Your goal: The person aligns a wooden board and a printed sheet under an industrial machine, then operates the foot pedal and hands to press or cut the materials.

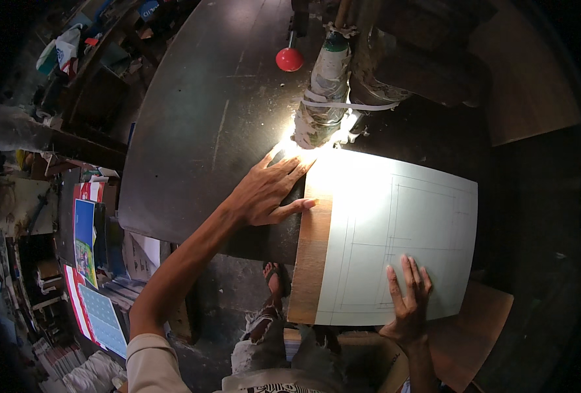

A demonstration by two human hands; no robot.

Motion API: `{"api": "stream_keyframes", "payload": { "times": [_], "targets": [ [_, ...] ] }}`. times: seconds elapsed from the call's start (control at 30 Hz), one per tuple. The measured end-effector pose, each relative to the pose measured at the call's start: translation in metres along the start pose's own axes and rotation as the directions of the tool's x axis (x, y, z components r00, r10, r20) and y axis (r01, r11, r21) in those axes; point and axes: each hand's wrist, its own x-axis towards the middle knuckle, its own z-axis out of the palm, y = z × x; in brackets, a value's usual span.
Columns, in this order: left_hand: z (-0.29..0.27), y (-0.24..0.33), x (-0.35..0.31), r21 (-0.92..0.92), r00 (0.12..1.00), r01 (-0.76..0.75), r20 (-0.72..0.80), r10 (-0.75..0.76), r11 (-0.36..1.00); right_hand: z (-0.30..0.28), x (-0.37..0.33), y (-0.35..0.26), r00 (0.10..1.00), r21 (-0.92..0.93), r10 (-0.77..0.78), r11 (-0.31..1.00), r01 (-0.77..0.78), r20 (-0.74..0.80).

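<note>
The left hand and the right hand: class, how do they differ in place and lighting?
The left hand is brightly lit at its fingertips; the right hand is dimmer. The left hand's thumb rests on the brown strip; the right hand's fingers lie on the white sheet. Both are bare.

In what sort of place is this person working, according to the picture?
Probably a small workshop: a wrapped column and a red ball knob show over a dark table, a pale sheet with ruled lines lies on a brown board, and clutter is piled at the left.
</note>
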Motion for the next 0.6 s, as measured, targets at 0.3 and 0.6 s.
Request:
{"api": "stream_keyframes", "payload": {
  "times": [0.3,0.6],
  "targets": [
    [-0.0036,0.001,0.0051,-0.04,0.999,0.03,0.038,-0.029,0.999,0.0012,0.004,0.0046,1.0,-0.01,0.001,1.0,-0.001,0.006],
    [-0.0087,0.0031,0.0065,-0.064,0.996,0.067,0.057,-0.063,0.996,0.0009,0.0066,0.0092,1.0,0.018,-0.021,1.0,0.021,0.014]
  ]
}}
